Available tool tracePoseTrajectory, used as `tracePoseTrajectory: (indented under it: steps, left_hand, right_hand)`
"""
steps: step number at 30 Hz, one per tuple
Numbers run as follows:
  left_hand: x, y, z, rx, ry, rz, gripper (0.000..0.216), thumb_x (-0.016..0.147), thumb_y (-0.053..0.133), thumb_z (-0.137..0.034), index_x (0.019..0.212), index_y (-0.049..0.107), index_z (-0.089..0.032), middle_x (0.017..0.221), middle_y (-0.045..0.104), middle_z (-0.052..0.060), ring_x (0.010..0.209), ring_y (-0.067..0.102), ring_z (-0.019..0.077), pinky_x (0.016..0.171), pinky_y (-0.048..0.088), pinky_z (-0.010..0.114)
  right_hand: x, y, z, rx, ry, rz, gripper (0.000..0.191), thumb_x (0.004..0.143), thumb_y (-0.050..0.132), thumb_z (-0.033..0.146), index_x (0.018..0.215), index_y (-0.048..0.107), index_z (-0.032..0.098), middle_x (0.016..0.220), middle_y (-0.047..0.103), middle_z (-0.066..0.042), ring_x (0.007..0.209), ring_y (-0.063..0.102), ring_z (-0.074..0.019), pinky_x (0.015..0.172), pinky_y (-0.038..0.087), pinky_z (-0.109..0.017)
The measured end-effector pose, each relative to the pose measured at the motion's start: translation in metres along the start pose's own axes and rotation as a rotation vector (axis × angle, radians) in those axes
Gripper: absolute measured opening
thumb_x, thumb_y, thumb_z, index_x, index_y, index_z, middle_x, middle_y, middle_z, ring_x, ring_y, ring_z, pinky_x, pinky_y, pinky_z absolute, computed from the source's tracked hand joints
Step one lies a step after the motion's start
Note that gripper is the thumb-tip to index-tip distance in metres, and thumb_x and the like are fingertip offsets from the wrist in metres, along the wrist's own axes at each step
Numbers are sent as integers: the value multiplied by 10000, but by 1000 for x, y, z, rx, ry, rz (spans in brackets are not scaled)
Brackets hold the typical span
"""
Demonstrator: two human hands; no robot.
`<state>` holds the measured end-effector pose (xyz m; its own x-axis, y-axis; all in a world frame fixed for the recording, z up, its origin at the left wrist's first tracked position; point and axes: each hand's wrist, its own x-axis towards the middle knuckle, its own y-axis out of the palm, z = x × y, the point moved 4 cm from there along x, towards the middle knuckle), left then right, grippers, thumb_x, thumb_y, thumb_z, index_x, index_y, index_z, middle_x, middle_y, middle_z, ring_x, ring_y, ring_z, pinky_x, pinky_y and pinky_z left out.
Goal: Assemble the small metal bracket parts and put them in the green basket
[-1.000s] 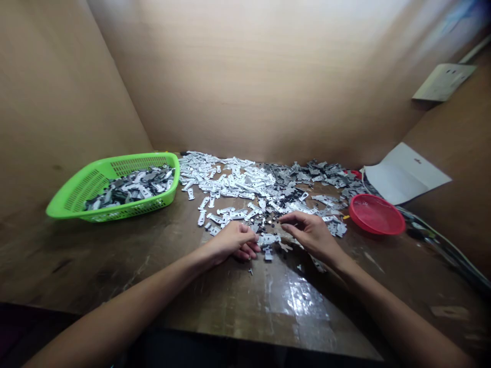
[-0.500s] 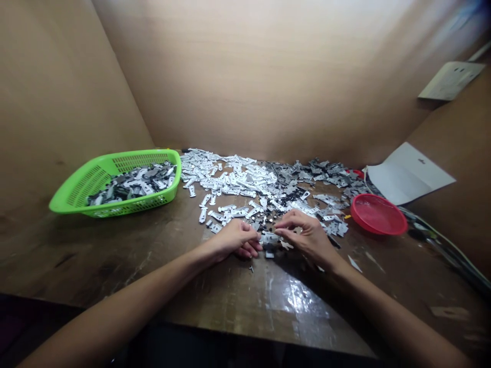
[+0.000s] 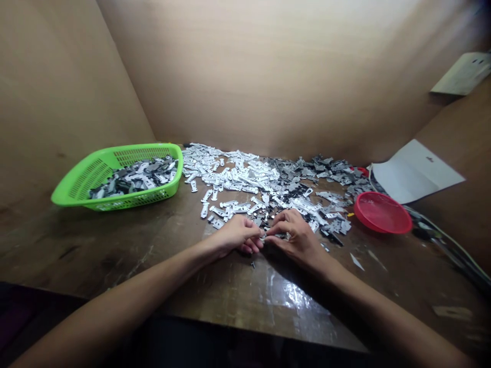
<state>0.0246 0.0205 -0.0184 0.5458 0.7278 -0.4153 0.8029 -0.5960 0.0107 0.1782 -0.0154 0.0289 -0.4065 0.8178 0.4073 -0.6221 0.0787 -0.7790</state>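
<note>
My left hand [image 3: 237, 234] and my right hand [image 3: 294, 236] meet at the middle of the wooden table [image 3: 161, 266]. Both are closed in a pinch on a small metal part [image 3: 264, 235] held between their fingertips, just above the table. Right behind them spreads a wide pile of small white and grey metal parts [image 3: 264, 184]. A tiny dark piece [image 3: 252, 265] lies on the table just in front of my hands.
A green plastic basket [image 3: 95, 171] with several metal parts in it stands at the far left. A red shallow dish [image 3: 382, 212] sits at the right, with a white sheet of paper [image 3: 416, 171] behind it. Brown board walls close in the left, back and right.
My right hand has moved left to meet my left hand, and both now pinch the same small part. The camera has tilted slightly.
</note>
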Motion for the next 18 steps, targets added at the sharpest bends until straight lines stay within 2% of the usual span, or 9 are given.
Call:
tracePoseTrajectory:
  steps: [5, 11, 18]
  left_hand:
    - [0, 0, 0, -5, 4, -8, 231, 713, 622, -341, 715, 608, -110, 708, 677, 86, 545, 615, 104, 450, 430, 170]
    - [1, 0, 0, -27, 17, -28, 231, 713, 624, -342, 693, 604, -112, 694, 674, 75, 540, 614, 102, 454, 434, 172]
    - [0, 0, 1, -27, 15, -38, 247, 708, 630, -356, 685, 612, -111, 681, 671, 74, 550, 619, 107, 458, 438, 170]
  right_hand:
    - [-4, 6, 3, -128, -53, -18, 123, 780, 631, 311, 801, 650, 191, 930, 574, -65, 913, 460, -204, 744, 410, -336]
    - [-8, 11, 9, -336, -142, -56, 75, 789, 621, 266, 773, 637, 194, 934, 598, -49, 940, 458, -218, 850, 365, -391]
    - [-11, 12, 16, -427, -217, -109, 64, 804, 597, 246, 793, 634, 195, 946, 612, -41, 956, 473, -212, 933, 338, -406]
